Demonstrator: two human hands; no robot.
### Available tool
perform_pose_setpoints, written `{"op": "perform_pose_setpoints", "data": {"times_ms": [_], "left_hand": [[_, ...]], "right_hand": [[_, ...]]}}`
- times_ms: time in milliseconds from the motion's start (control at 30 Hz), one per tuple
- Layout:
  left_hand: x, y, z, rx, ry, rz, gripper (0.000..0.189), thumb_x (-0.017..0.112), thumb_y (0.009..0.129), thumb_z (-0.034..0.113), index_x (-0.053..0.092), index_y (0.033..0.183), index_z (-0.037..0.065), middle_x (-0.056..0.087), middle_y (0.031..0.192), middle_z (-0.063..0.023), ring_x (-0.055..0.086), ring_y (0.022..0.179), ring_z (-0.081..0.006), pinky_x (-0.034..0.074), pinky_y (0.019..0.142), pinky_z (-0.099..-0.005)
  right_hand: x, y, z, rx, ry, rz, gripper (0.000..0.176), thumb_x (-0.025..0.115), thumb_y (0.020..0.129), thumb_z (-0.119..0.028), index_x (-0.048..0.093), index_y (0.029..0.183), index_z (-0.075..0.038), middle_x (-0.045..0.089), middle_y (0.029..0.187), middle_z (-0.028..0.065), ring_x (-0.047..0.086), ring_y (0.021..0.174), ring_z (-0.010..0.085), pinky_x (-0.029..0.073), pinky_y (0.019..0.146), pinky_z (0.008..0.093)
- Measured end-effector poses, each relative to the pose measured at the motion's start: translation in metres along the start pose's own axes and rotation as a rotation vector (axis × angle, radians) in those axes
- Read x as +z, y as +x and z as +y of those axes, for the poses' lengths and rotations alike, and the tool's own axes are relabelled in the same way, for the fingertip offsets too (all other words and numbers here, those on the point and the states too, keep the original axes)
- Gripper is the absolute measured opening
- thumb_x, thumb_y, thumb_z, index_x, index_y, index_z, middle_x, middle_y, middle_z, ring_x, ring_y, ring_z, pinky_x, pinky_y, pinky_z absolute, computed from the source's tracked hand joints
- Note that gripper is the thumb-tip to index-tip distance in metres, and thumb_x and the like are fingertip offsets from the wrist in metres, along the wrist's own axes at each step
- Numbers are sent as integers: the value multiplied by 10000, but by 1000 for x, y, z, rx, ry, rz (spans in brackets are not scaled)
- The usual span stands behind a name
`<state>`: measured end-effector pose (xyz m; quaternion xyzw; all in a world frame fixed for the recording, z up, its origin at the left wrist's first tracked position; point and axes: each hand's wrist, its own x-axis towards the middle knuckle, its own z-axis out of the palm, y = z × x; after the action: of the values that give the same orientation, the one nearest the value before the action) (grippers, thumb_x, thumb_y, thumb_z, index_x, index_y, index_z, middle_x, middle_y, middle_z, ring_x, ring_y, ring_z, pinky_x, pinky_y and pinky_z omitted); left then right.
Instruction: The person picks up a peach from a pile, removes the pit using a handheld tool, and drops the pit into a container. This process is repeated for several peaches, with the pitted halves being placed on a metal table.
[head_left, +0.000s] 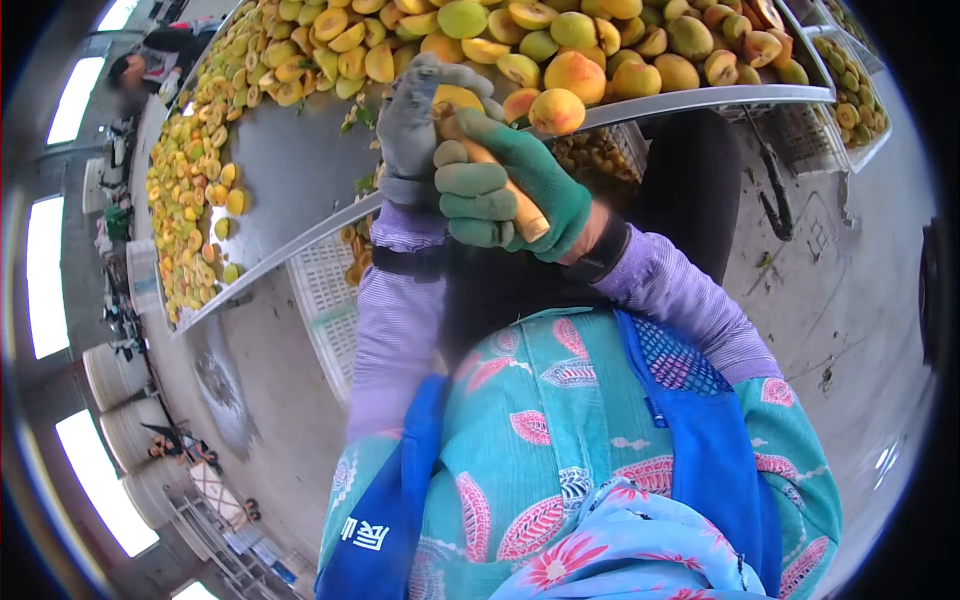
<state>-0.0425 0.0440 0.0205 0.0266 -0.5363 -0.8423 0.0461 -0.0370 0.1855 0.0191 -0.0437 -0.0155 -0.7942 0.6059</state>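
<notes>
Head view: steel table (290, 160) heaped with peaches (575, 75), concrete floor (860, 300)

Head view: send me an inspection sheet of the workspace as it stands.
Surface: metal table, bare in the middle, fruit heaped along its sides.
Job's things: peach in the left hand; wooden-handled tool in the right hand, blade hidden.
Clutter: whole peaches, cut halves, white crates under the table.
Hands: left in a grey glove, right in a green glove, both shut.
Cables: dark cord or hose on the floor, cannot tell which.
Surroundings: concrete floor, another person at the table's far end.
</notes>
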Motion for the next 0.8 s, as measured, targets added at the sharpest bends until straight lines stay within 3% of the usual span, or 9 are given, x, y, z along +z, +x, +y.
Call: {"op": "perform_pose_setpoints", "data": {"times_ms": [33,167,333,400,500,633,667,733,800], "left_hand": [[-7,-2,4,59,193,-79,370,516,962,415,579,938,51,616,859,-127,631,749,-258,540,667,-376],[-2,-17,18,-25,-245,78,341,507,979,340,592,1019,12,652,912,-151,659,730,-282,568,641,-384],[-30,-91,31,123,-55,666,281,535,958,359,612,1034,100,645,943,-66,605,784,-166,506,712,-320],[-57,-96,49,-42,430,810,244,566,935,305,633,1024,88,655,963,-66,611,804,-152,499,736,-302],[-32,-48,64,-249,1179,558,194,612,900,224,664,1008,71,670,994,-67,620,833,-131,490,770,-276],[-5,54,12,231,1838,-288,456,661,767,380,602,1036,17,630,1072,-229,602,932,-422,492,809,-449],[-30,96,-32,-195,1847,-75,481,669,729,374,571,995,-14,618,1063,-274,591,1010,-419,484,835,-460],[-26,97,-24,-61,1917,-82,444,669,743,260,562,1070,-22,624,1050,-276,591,1012,-422,500,842,-452],[-23,81,10,-394,1582,-101,543,674,770,260,529,1151,-98,628,1029,-252,627,969,-335,517,865,-383]], "right_hand": [[-12,4,4,37,114,-174,361,369,1030,-437,480,855,-141,376,581,-102,355,419,29,279,419,219],[-14,14,7,167,180,-304,374,351,1031,-452,472,841,-154,367,565,-102,350,416,34,276,419,232],[11,-5,11,158,-242,-56,346,473,985,-467,501,879,-139,425,573,-38,384,429,92,332,431,243],[-8,-19,-2,229,-425,330,355,499,964,-487,503,866,-146,447,584,-25,396,438,96,329,408,257],[-4,-21,3,191,-432,623,363,516,952,-485,509,845,-138,468,610,-12,402,458,105,316,400,253],[-3,-20,-1,-99,-407,767,342,505,976,-399,591,906,-76,585,748,24,533,576,143,447,519,261],[-3,-21,-1,-134,-485,780,352,504,977,-394,599,925,-59,603,775,30,555,611,149,462,560,266],[-5,-25,-5,-184,-653,802,375,502,981,-383,615,964,-25,640,828,41,600,680,160,492,641,276],[-7,-27,-7,-295,-961,798,433,498,974,-415,613,1013,1,647,831,106,618,756,204,494,707,333]]}}
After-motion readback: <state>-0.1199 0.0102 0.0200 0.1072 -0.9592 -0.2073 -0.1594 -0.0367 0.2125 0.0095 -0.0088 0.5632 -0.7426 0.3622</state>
